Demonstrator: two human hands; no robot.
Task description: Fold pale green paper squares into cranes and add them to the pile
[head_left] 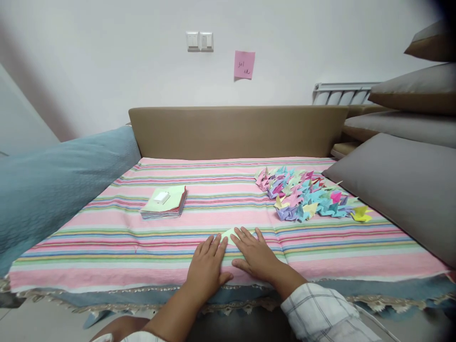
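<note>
A small pale green piece of folded paper [228, 236] lies on the striped cloth [107, 223], partly covered by my fingers. My left hand [208, 268] rests over its left side, palm down with the fingers stretched out. On the right side, my right hand [254, 251] lies flat, its fingertips on the paper and its thumb pointing left. Neither hand grips anything. Only the paper's middle part shows between the hands, so its full shape is hidden.
Many coloured folded paper cranes [302, 197] sit to the right. At the left is a stack of paper sheets [164, 209] with a small white box [162, 197] on top. Grey cushions [399, 180] stand on the right, a blue-covered armrest [64, 180] on the left.
</note>
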